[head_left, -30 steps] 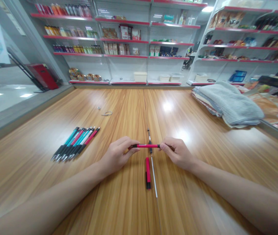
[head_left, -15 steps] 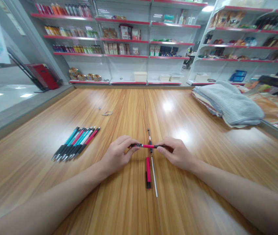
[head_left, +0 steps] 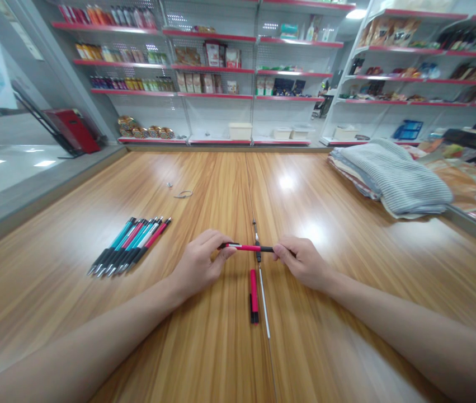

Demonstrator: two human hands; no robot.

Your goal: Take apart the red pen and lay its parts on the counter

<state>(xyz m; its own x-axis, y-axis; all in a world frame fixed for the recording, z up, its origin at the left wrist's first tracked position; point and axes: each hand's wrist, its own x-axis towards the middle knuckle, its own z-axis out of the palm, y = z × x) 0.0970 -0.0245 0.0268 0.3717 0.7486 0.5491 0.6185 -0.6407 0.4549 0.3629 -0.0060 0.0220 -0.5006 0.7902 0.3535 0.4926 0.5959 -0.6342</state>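
A red and black pen (head_left: pixel 246 247) is held level just above the wooden table (head_left: pixel 347 246), with one end in each hand. My left hand (head_left: pixel 199 265) pinches its left end, fingers closed. My right hand (head_left: pixel 300 260) pinches the black right end, fingers closed. Below the pen lie a red pen barrel (head_left: pixel 253 295) and a thin white refill (head_left: pixel 264 302), both pointing toward me. A small dark pen part (head_left: pixel 256 232) lies just beyond the held pen.
A row of several teal and red pens (head_left: pixel 128 246) lies at the left. A small ring and clip (head_left: pixel 183 194) sit farther back. Folded striped cloth (head_left: pixel 392 176) lies at the right edge. Store shelves (head_left: pixel 221 73) line the back.
The pen and both hands rose a little. My right fingers slid back toward the pen's black end, so more of that end shows.
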